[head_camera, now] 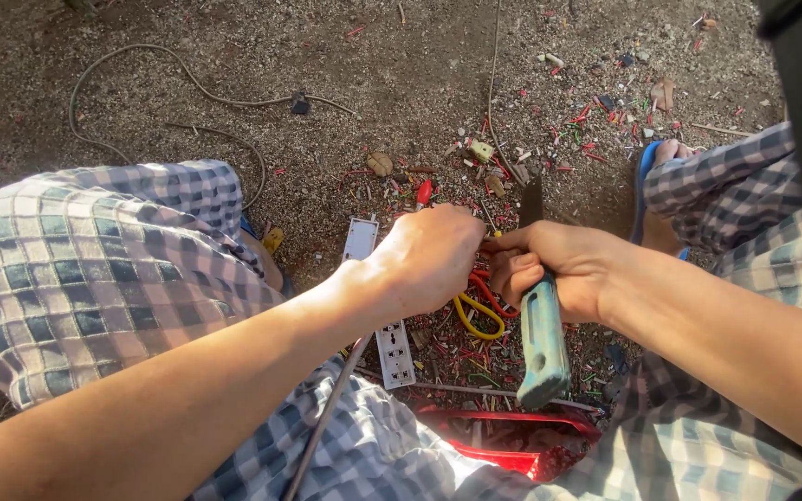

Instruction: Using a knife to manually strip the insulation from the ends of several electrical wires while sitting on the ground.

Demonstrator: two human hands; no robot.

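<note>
Head view: 2 hands strip wire above littered ground.
Right hand (559, 269) clenches knife (542, 339); left hand (433, 255) pinches red wire (489, 295); a slip could cut fingers.

— What is the knife (543, 345) like?
— It has a pale blue worn handle and a dark blade; it points away, the handle toward the viewer.
— And the wires (481, 304)?
— Red and yellow ones, bent in loops, just left of the handle, above the ground.
</note>
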